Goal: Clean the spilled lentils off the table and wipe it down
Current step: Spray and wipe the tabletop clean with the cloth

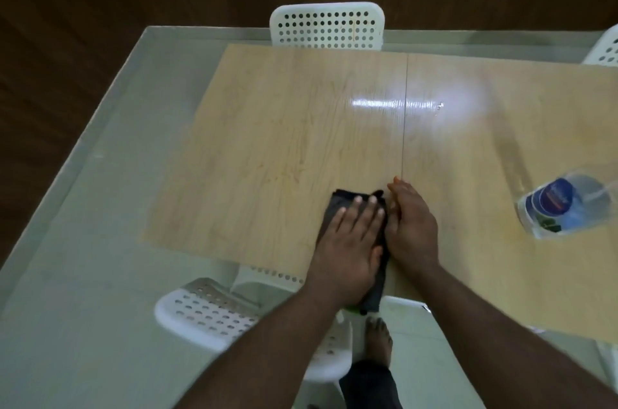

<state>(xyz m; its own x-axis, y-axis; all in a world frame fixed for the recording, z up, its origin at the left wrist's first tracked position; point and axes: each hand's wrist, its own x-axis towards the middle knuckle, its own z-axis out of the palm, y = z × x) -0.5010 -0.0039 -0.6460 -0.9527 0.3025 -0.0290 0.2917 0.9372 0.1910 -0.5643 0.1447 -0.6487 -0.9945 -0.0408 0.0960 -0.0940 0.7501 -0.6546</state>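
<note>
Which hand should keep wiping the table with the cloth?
The left hand: it lies flat on the dark cloth. The right hand stands edge-on beside it on the table.

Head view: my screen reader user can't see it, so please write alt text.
A person's left hand presses flat on a dark cloth near the front edge of a light wooden table, while the right hand stands on edge beside it. A clear plastic bottle lies at right; white perforated chairs surround the table.
</note>
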